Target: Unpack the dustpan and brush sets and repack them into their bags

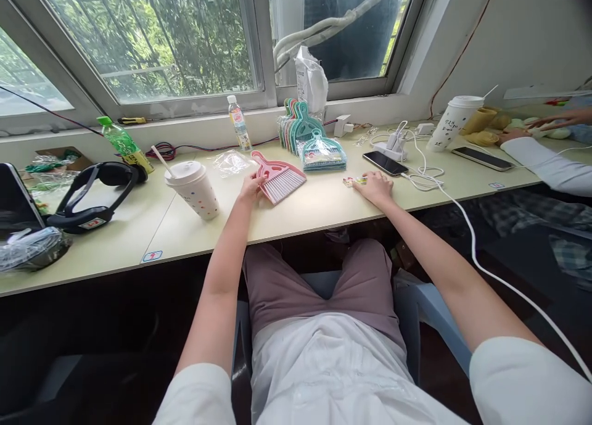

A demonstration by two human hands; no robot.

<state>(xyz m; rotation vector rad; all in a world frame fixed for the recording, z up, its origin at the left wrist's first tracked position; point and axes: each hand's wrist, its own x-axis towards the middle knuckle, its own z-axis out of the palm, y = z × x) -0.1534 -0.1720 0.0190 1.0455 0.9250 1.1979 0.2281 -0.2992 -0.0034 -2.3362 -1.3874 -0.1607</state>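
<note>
My left hand (pixel 251 187) grips the left edge of a small pink dustpan (pixel 264 166) with a brush (pixel 285 183) of pale bristles fitted in it. The set lies tilted on the table, handle pointing toward the window. To the right, my right hand (pixel 377 189) rests on the tabletop with its fingers on a small colourful printed card (pixel 354 182), part of which they cover. Beyond my hands, a green dustpan-and-brush set in clear wrap (pixel 322 152) lies in front of a row of several upright dustpans (pixel 300 124) in green, red and other colours.
A lidded cup (pixel 193 187) and clear plastic bag (pixel 231 163) are at left, with a headset (pixel 95 197) farther over. A phone (pixel 385 163), charger cables (pixel 423 178) and another cup (pixel 456 124) lie right. A co-worker's sleeve (pixel 539 160) shows at far right.
</note>
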